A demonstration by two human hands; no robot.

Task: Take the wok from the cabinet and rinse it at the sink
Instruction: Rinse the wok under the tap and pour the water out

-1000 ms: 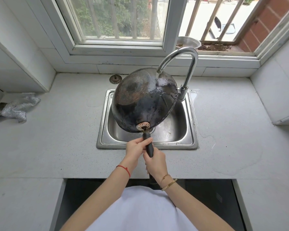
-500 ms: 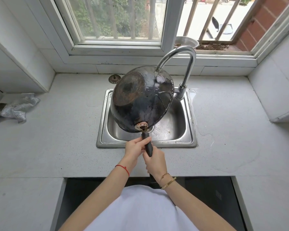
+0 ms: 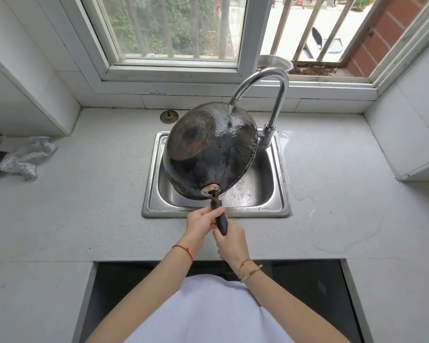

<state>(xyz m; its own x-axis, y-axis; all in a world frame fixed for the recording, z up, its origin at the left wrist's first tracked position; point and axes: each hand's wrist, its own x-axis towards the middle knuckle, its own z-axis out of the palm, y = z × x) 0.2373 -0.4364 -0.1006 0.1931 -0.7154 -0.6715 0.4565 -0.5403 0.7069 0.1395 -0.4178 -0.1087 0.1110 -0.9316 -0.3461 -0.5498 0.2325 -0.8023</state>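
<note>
Wok (image 3: pixel 209 152) tilted further rightward, underside up, handle toward person, both hands' fingers (image 3: pixel 214 211) gripping handle.

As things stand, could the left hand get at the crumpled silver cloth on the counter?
Probably not right now. The left hand is wrapped around the wok handle, helping hold it under the faucet. The counter path to the cloth at far left looks free, so it could once it lets go.
</note>
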